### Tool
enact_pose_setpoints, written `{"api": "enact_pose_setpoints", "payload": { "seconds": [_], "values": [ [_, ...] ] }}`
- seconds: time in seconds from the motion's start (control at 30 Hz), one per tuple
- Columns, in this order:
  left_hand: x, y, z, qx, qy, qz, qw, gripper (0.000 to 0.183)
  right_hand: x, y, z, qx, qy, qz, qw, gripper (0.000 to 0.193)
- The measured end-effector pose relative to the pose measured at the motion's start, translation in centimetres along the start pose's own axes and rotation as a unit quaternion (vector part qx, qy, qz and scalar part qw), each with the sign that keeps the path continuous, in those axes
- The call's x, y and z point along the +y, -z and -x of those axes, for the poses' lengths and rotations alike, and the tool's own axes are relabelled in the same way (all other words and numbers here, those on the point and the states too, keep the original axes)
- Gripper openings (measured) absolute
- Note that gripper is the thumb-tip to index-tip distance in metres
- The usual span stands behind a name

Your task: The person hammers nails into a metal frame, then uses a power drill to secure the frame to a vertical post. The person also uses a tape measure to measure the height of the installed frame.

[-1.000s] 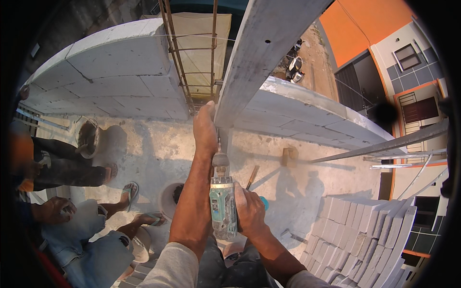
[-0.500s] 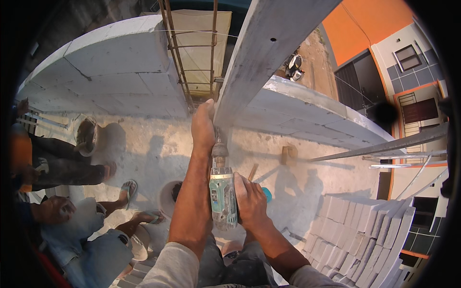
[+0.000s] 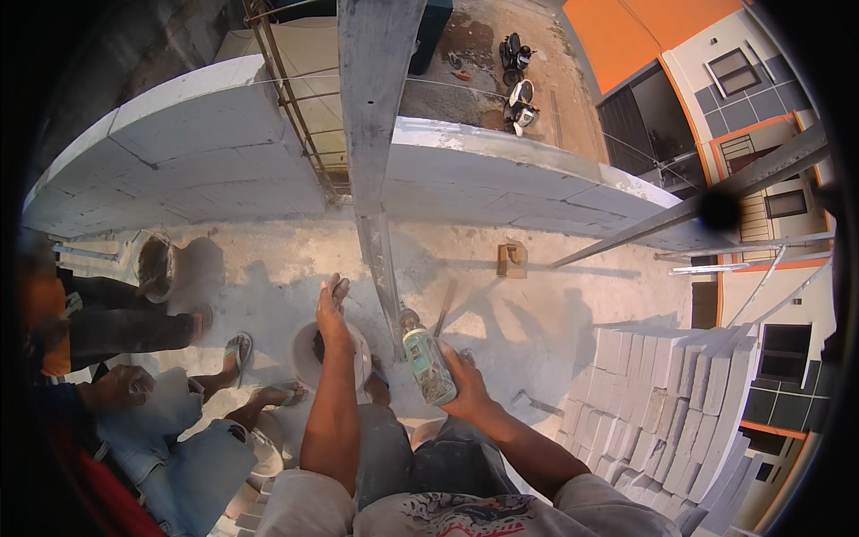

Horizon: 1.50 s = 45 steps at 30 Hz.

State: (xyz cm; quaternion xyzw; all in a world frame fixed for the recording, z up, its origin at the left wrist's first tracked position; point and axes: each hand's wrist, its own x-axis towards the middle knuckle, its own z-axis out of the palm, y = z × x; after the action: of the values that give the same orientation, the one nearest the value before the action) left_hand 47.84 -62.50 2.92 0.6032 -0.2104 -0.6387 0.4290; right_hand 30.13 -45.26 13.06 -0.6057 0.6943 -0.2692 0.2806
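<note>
My right hand (image 3: 465, 383) grips a green, dust-covered power drill (image 3: 428, 365), its chuck pointing up and to the left. The chuck end is beside the lower part of a tall grey post (image 3: 369, 134) with a small hole in it; whether they touch I cannot tell. My left hand (image 3: 332, 313) is raised to the left of the post, fingers stretched out and apart, with nothing visible in it. Below that hand stands a round bucket (image 3: 351, 369) with dark contents, partly hidden by my left forearm.
Pale block walls (image 3: 206, 134) run along the far side. At the right is a stack of blocks (image 3: 649, 403). A slanted beam (image 3: 662, 219) and a small brown box (image 3: 512, 259) lie beyond. People sit at the left, one in light jeans (image 3: 183, 474), near another bucket (image 3: 156, 267).
My left hand has come off the post and moved down and left. The drill has dropped lower and tilted left, still in my right hand. My view has shifted, showing more ground beyond the wall.
</note>
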Motion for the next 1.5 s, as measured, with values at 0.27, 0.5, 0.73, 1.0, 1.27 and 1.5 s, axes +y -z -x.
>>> {"api": "enact_pose_setpoints", "payload": {
  "seconds": [0.27,0.5,0.73,1.0,1.27,1.5],
  "values": [
    [-18.7,6.5,10.0,-0.103,0.152,-0.355,0.917,0.043,6.4,0.0,13.8,-0.012,-0.623,-0.452,0.638,0.04],
    [-25.9,-4.0,10.7,-0.075,0.033,-0.481,0.873,0.04,13.7,5.1,19.2,-0.09,-0.68,-0.462,0.562,0.043],
    [-40.1,-20.9,2.2,-0.009,0.096,-0.37,0.924,0.055,28.1,9.1,20.0,-0.11,-0.672,-0.495,0.54,0.049],
    [-53.5,-39.9,-9.5,-0.01,-0.06,-0.55,0.833,0.091,38.4,13.7,20.5,-0.048,-0.671,-0.591,0.446,0.06],
    [-60.5,-45.4,-17.9,-0.094,0.025,-0.563,0.82,0.048,44.4,14.8,17.4,-0.032,-0.696,-0.57,0.437,0.062],
    [-58.5,-38.3,-13.4,-0.04,0.059,-0.575,0.815,0.031,44.6,16.6,16.7,-0.095,-0.678,-0.549,0.479,0.065]
  ]
}}
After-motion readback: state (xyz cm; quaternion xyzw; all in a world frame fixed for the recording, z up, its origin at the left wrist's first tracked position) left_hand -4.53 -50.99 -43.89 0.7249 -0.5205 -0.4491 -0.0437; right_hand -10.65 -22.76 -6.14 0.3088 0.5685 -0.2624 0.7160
